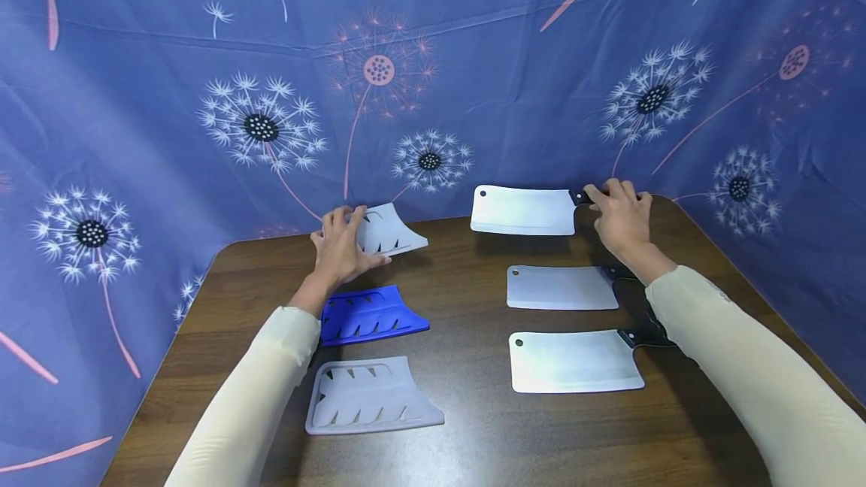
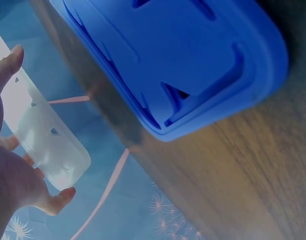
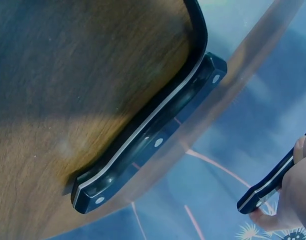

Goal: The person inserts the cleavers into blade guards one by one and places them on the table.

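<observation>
At the table's far left, my left hand (image 1: 338, 248) grips a white slotted blade guard (image 1: 392, 231) along its closed end. In the left wrist view, thumb and fingers curl around the edges of this guard (image 2: 48, 137). A blue blade guard (image 1: 372, 314) lies just nearer, partly behind my left forearm. My right hand (image 1: 621, 218) holds the far cleaver by its black handle, its shiny blade (image 1: 524, 210) pointing left and raised above the table. In the right wrist view, fingers wrap that handle (image 3: 265, 192). Nearer lies a second cleaver (image 1: 561, 288), its handle partly hidden by my right arm.
A third cleaver (image 1: 575, 361) lies nearest on the right, with a translucent pale blade guard (image 1: 372, 397) across from it on the left. Everything stands on a brown wooden table (image 1: 467, 367). A blue dandelion-print cloth (image 1: 501, 111) hangs behind the far edge.
</observation>
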